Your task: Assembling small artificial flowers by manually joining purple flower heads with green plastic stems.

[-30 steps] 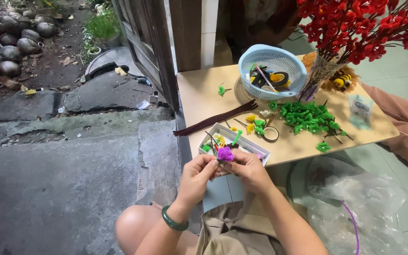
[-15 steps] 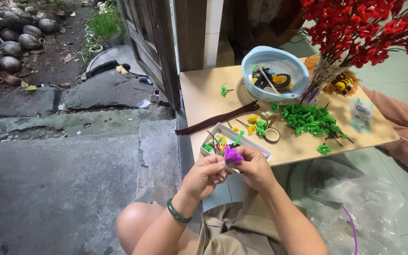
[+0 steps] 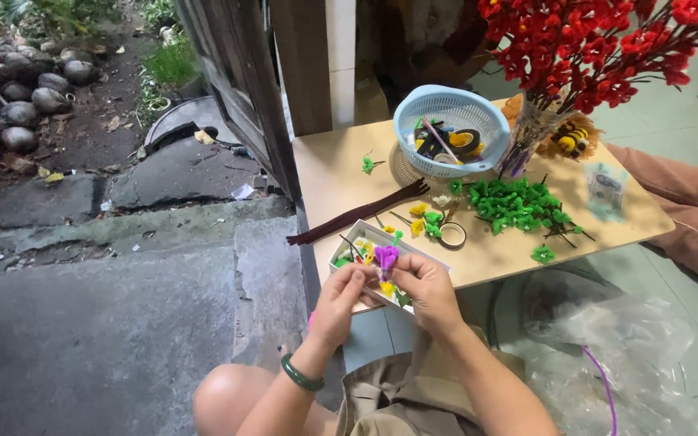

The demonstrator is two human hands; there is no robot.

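Note:
My left hand (image 3: 339, 300) and my right hand (image 3: 426, 289) meet in front of me, and together they pinch a small purple pipe-cleaner flower (image 3: 386, 258) between their fingertips. A green bangle (image 3: 301, 375) circles my left wrist. Just behind the flower lies a small white box (image 3: 355, 239) of coloured craft flowers, at the near edge of a low wooden table (image 3: 341, 176). Both hands hover over that edge, above my lap.
On the table are a bundle of dark brown stems (image 3: 359, 211), a pile of green leaves (image 3: 515, 202), a blue basket (image 3: 449, 131) with tape rolls and a vase of red flowers (image 3: 599, 48). Clear plastic bags (image 3: 607, 363) lie at right; a concrete step (image 3: 123, 323) at left.
The purple flower has been turned slightly between my fingers. Both hands stay together at the table's near edge.

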